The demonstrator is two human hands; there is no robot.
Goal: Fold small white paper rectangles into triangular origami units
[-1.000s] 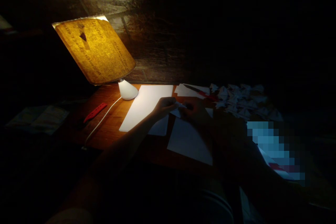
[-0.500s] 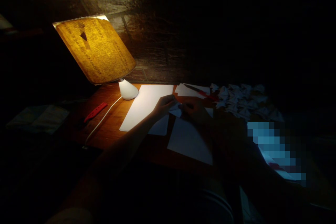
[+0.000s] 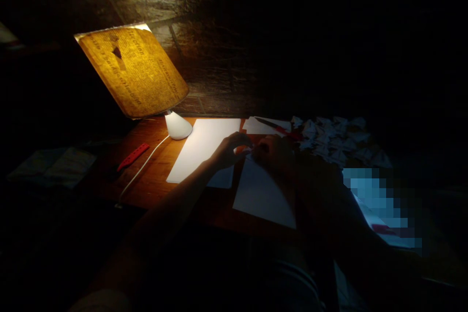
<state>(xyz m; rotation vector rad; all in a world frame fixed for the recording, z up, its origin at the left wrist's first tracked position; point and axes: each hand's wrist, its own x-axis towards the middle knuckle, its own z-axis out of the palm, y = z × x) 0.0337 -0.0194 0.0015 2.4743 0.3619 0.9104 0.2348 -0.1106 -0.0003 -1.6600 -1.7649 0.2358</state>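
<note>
In dim lamp light both hands meet over the wooden table (image 3: 153,180). My left hand (image 3: 229,148) has its fingers curled and pinched on a small white piece of paper (image 3: 250,152). My right hand (image 3: 274,152) is closed on the same piece from the right and lies mostly in shadow. A white sheet (image 3: 261,195) lies flat just below the hands. A larger white sheet (image 3: 203,148) lies to the left, partly under my left wrist.
A lamp with a yellow printed shade (image 3: 133,73) and white base (image 3: 178,126) stands at back left, its cord (image 3: 141,168) trailing forward. A red ruler-like strip (image 3: 132,156) lies left. Several folded paper pieces (image 3: 332,139) are heaped at back right.
Both hands have drawn closer together, and the small paper between them shows less than before. The sheets, lamp and heap have not moved.
</note>
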